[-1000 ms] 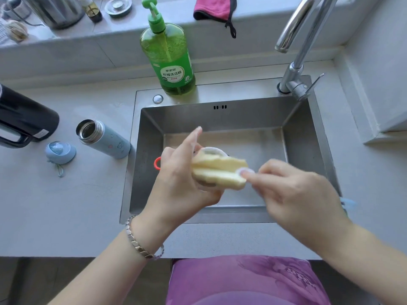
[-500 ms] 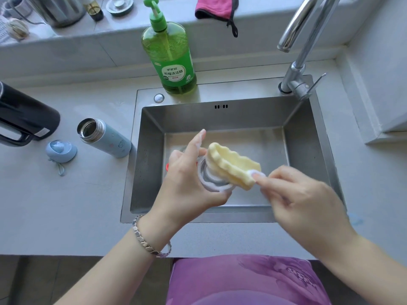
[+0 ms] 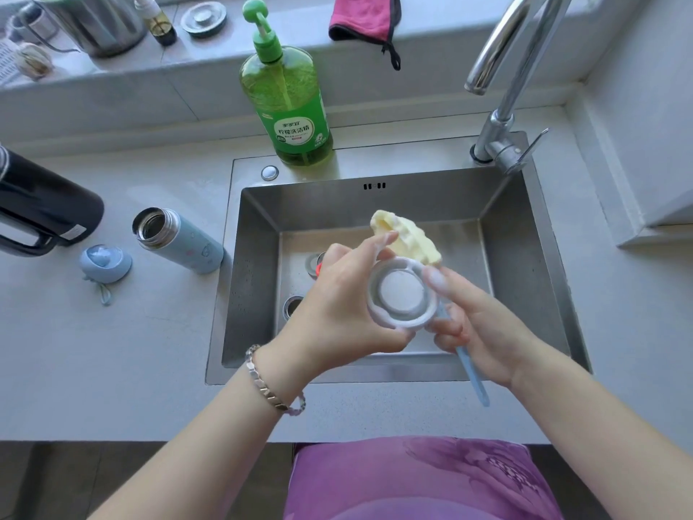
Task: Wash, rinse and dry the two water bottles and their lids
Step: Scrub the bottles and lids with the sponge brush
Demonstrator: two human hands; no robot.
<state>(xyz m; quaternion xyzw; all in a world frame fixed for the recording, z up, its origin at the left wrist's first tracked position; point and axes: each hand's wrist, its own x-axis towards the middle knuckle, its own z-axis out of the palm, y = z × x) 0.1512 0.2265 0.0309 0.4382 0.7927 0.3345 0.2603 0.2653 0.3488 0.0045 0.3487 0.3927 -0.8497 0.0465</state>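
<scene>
Your left hand [image 3: 337, 317] gripped the round white lid [image 3: 401, 292], your right hand [image 3: 483, 332] the brush [image 3: 408, 234]; the bottle [image 3: 180, 240] lay open.

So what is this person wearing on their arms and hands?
Both forearms are bare: no sleeves or gloves show. The left hand has a silver bracelet of faceted links at its wrist. The right hand and wrist wear nothing. A purple garment shows below.

White round lid [image 3: 401, 292] held over the sink [image 3: 525, 257], hollow side turned up, rim sudsy. Pale blue bottle [image 3: 183, 242] stood on the left counter [image 3: 150, 350] beside the sink, steel mouth uncapped. Blue lid [image 3: 105, 260] set just left of it.
</scene>
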